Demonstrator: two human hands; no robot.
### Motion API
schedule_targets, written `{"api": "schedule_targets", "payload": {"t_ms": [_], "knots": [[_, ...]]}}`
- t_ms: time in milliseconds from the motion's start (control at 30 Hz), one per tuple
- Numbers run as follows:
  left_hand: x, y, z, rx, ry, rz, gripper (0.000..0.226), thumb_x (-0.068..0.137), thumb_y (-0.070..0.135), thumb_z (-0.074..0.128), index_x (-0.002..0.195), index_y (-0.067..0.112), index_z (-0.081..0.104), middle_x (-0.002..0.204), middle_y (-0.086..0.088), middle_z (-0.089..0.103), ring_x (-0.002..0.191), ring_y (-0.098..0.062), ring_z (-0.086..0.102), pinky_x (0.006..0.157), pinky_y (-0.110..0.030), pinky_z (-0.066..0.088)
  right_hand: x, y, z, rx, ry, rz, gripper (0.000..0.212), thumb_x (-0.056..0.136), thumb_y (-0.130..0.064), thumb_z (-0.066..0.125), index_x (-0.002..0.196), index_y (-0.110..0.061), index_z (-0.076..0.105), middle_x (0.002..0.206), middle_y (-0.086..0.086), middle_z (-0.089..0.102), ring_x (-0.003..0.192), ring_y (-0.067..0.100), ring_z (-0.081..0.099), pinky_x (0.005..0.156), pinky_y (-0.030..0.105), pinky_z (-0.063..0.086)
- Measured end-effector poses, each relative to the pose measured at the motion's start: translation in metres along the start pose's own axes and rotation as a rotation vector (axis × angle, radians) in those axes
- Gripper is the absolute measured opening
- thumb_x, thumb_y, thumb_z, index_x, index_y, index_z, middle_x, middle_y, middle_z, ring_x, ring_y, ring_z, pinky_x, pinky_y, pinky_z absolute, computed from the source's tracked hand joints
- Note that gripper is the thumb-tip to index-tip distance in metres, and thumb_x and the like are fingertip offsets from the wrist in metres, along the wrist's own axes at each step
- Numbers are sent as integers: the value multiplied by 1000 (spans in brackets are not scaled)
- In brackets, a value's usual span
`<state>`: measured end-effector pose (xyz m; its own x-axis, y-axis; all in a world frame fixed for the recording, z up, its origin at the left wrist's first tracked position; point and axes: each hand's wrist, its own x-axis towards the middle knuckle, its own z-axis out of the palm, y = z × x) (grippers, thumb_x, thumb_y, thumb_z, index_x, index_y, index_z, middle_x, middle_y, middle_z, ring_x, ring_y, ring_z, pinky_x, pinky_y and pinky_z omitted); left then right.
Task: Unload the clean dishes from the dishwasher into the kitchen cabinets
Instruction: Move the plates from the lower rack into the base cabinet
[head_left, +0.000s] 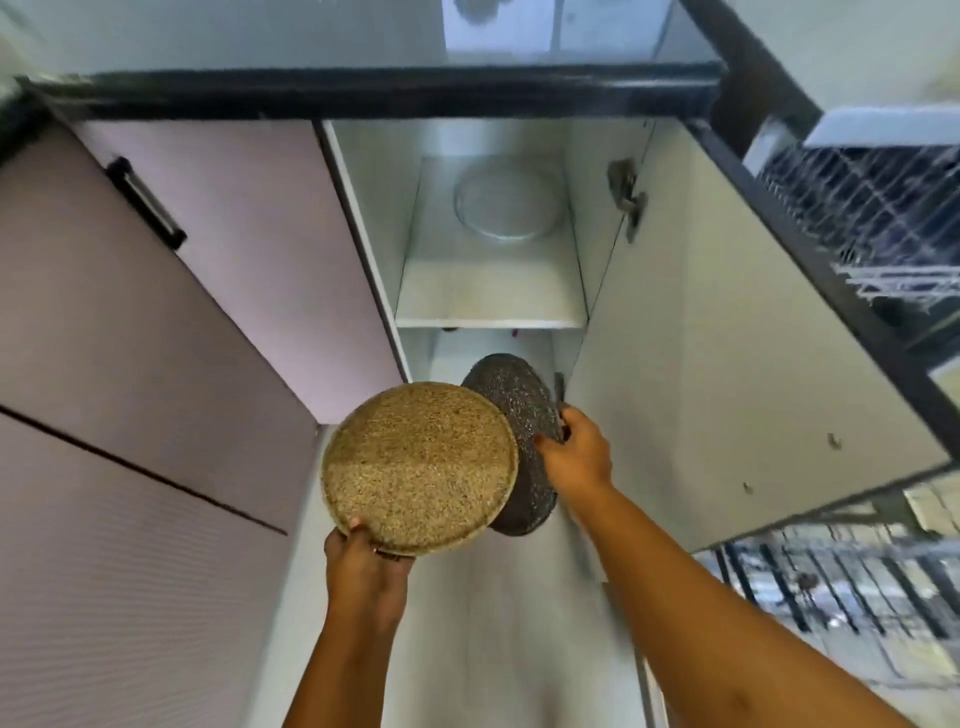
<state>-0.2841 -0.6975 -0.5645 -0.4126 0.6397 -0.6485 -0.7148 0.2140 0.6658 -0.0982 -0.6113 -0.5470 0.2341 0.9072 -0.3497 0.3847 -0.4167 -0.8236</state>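
While the left hand (363, 564) pinches the tan plate (420, 467) by its near rim, the right hand (574, 452) clamps the dark plate (511, 415) just behind it, both before the open cabinet (491, 296). Stowing is in hand, I judge; next, each plate must go flat onto a cabinet shelf, where a clear dish (506, 205) already sits.

Tan plate (420, 462): we see a speckled, grainy, matt face, like stoneware.
Dark plate (511, 410): we see charcoal with pale flecks and a slight sheen.
Clear dish (506, 205): it looks to us like smooth glass, on the far shelf.
Cabinet interior (488, 291): we read smooth white laminate.
Left doors (156, 338): we see matt mauve with a fine ribbed texture.
Handle (145, 202): black; we cannot tell the material.
Hinge (626, 195): we see dull grey metal.
Dishwasher rack (862, 208): we see wire, blurred, at the right.
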Motion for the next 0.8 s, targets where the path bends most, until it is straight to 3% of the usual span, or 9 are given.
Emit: {"api": "schedule_targets", "payload": {"t_ms": [67,200,333,433,533,600,700,800], "knots": [[12,3,30,-50,-4,-3,43,99,2,35,141,13,37,139,-17,45,103,-28,58,70,-41,59,31,-28,-2,-167,64,-135,37,90,-11,52,125,-23,58,118,8,65,106,30,61,83,31,45],[32,17,82,-162,1,-13,39,98,-1,35,135,8,42,130,-17,51,101,-30,58,84,-47,48,81,-81,-7,-270,107,-366,33,90,-10,52,118,-20,65,105,5,68,96,21,61,76,23,41],[68,31,116,-189,-59,-40,37,97,-4,30,126,9,50,123,-16,56,94,-27,61,65,-42,58,134,-114,-1,-528,126,-667,35,93,-20,48,126,-18,58,102,15,69,92,32,66,82,39,54],[96,37,133,-180,-31,-27,36,99,1,34,131,10,47,123,-15,57,96,-29,61,63,-44,58,170,-148,13,-600,96,-801,36,92,-25,47,126,-17,59,105,15,69,93,33,66,85,38,53],[120,37,142,-176,-41,-58,36,99,2,34,132,11,48,125,-13,58,99,-28,61,69,-42,58,199,-180,16,-523,111,-844,35,88,-5,51,118,-18,65,115,6,68,104,22,63,92,27,47],[130,35,150,-177,-45,-79,38,98,0,33,131,10,49,122,-13,59,97,-26,62,73,-41,57,219,-198,11,-533,193,-838,36,89,-5,50,121,-18,62,118,6,66,104,17,60,88,23,44],[138,36,172,-163,-83,-62,40,96,-4,32,129,8,52,120,-13,61,99,-27,62,71,-41,58,240,-206,14,-809,160,-714,38,96,-11,45,133,-12,39,110,18,62,97,35,61,81,38,47],[153,41,194,-161,-82,-60,41,96,-5,32,129,8,51,122,-15,61,101,-28,62,65,-37,60,263,-195,34,-1125,60,-680,46,95,-9,48,136,-11,26,116,23,57,98,41,61,77,44,47]]}}
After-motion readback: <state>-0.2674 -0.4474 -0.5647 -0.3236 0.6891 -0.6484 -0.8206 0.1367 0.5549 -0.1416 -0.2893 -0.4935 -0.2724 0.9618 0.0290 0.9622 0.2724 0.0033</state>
